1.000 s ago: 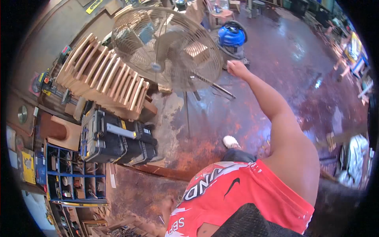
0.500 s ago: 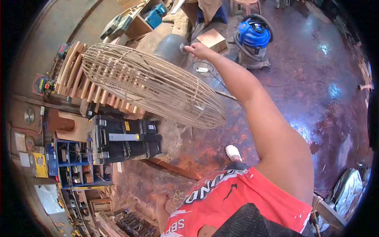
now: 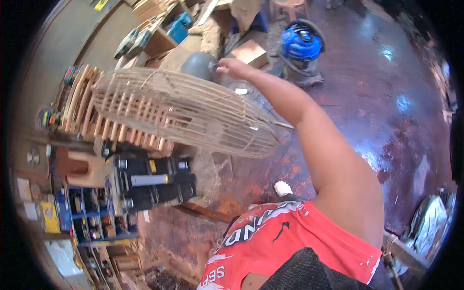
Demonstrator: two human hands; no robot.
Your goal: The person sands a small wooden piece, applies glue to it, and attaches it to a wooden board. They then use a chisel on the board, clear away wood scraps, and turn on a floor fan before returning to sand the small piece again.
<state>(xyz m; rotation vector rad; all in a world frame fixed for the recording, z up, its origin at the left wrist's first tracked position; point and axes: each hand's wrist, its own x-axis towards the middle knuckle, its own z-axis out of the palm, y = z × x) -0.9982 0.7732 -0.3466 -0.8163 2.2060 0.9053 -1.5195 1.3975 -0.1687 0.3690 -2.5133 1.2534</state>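
Compared with one second ago, the fan's cage no longer faces the camera but is seen nearly edge-on. The right hand has left the cage's 3 o'clock rim and is now at the rear of the motor, much as it was half a second ago. The view is slightly blurred.

**Hands.** The right arm stretches from 5 o'clock towards 11 o'clock. The fingers are curled and their tips meet the motor's back end. Whether they grip a part of it or only touch it cannot be told. The left hand cannot be made out below the shirt at 6 o'clock.

**Fan.** The motor lies at 9 o'clock of the right hand, touching it. The cage spreads from 7 to 8 o'clock of the hand, beneath the forearm's left side, and tilts down towards 4 o'clock.

**Surroundings.**
- A box sits just beside the hand at 1 o'clock.
- A blue vacuum stands near at 2 o'clock, on the glossy floor.
- Wooden slats stand behind the cage at 9 o'clock, partly screened by its wires.
- Black cases lie at the cage's 6 o'clock.
- A blue organizer is at 8 o'clock of the cases.
- A white shoe shows just above the shirt.
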